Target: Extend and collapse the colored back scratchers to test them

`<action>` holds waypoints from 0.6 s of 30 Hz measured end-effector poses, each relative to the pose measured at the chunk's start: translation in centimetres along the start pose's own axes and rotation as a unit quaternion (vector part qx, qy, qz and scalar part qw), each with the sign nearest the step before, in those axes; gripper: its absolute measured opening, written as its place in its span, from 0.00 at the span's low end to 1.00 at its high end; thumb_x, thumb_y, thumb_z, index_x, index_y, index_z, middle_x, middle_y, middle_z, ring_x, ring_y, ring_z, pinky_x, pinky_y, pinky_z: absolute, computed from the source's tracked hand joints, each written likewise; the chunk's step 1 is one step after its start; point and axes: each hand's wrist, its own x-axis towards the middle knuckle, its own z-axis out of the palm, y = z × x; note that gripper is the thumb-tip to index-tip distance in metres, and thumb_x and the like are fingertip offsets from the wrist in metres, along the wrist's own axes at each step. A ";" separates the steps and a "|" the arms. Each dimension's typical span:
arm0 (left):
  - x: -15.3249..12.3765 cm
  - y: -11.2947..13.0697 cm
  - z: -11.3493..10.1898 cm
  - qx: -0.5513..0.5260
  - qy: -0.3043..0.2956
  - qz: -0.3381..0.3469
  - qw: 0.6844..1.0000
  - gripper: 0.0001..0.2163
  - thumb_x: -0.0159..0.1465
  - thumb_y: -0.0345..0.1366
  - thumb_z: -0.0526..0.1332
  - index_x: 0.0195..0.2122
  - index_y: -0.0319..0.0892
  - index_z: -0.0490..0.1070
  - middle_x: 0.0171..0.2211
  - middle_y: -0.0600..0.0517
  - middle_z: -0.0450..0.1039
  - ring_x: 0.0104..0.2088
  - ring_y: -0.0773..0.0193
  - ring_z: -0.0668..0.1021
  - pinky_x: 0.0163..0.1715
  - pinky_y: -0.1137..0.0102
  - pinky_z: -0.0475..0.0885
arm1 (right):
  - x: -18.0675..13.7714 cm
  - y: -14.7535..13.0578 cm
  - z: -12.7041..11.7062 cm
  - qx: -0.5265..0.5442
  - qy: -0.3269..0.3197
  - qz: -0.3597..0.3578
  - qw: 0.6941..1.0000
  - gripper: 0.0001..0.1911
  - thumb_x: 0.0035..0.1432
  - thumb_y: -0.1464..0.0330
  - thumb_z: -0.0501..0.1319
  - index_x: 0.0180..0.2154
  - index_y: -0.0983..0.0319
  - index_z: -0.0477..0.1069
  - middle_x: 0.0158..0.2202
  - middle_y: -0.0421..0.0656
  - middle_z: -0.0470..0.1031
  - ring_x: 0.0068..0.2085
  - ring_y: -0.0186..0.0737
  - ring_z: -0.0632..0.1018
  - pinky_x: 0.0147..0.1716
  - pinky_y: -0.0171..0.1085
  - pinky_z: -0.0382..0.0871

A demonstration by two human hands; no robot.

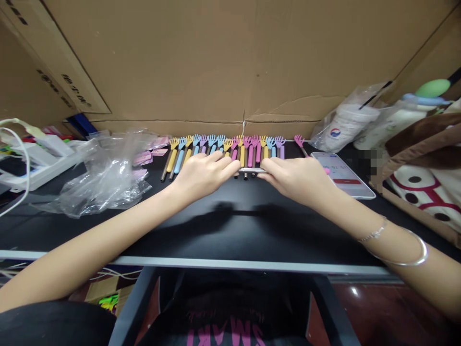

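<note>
With closed fingers, my left hand [211, 173] grips one end of a thin metal rod, and my right hand [293, 178] grips the other. The bare rod [251, 170] spans the gap between them, level above the desk; it resembles the shafts of the back scratchers behind, and its ends are hidden in my hands. Behind my hands lies a row of back scratchers [250, 154] with yellow, blue, purple and pink claws and grips. One pink back scratcher [299, 140] lies apart on the right, partly covered by my right hand.
Crumpled clear plastic bags [104, 173] and pink cards [156, 146] lie left, beside a white power strip [39, 163]. On the right are a phone [342, 175], a bagged cup [351, 125], a bottle [414, 115] and a patterned cloth bag [428, 192]. Cardboard [216, 62] walls the back.
</note>
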 end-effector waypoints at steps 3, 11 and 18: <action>-0.4 0.1 -0.3 -0.001 0.001 0.008 1.000 0.12 0.69 0.33 0.52 0.30 0.42 0.69 0.22 0.52 0.68 0.27 0.63 0.70 0.22 0.70 0.55 | -0.6 0.2 0.2 0.004 0.006 -0.013 1.000 0.20 0.68 0.61 0.42 0.33 0.62 0.66 0.23 0.42 0.71 0.24 0.34 0.70 0.21 0.35 0.38; -5.5 -5.4 0.1 0.075 -0.061 -0.007 0.995 0.12 0.70 0.35 0.51 0.30 0.43 0.68 0.25 0.54 0.70 0.30 0.65 0.70 0.23 0.72 0.55 | -6.0 8.4 3.1 -0.115 0.004 0.049 0.992 0.26 0.66 0.56 0.39 0.27 0.61 0.66 0.23 0.44 0.71 0.23 0.34 0.69 0.20 0.34 0.40; -14.3 -13.2 -0.1 0.175 -0.110 -0.060 0.977 0.12 0.68 0.33 0.50 0.27 0.43 0.66 0.22 0.54 0.64 0.26 0.66 0.64 0.20 0.75 0.49 | -12.3 16.0 3.7 -0.196 -0.132 0.206 0.950 0.13 0.62 0.61 0.53 0.35 0.62 0.70 0.32 0.49 0.75 0.30 0.40 0.71 0.23 0.35 0.46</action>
